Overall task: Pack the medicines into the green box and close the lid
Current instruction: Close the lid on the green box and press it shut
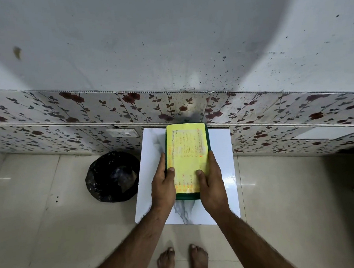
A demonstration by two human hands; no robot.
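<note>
The green box (188,196) lies flat on a small white marble-patterned table (221,152), its long side pointing away from me. A yellow printed label (186,151) covers its lid, which sits down flat on the box. My left hand (163,185) grips the near left edge, thumb on top of the lid. My right hand (210,183) grips the near right edge, thumb also pressed on the lid. No medicines are visible outside the box.
A bin lined with a black bag (112,176) stands on the floor just left of the table. Behind the table rises a wall with flowered tiles (68,110) and a socket plate (122,133). My bare feet (182,260) stand on the beige floor tiles.
</note>
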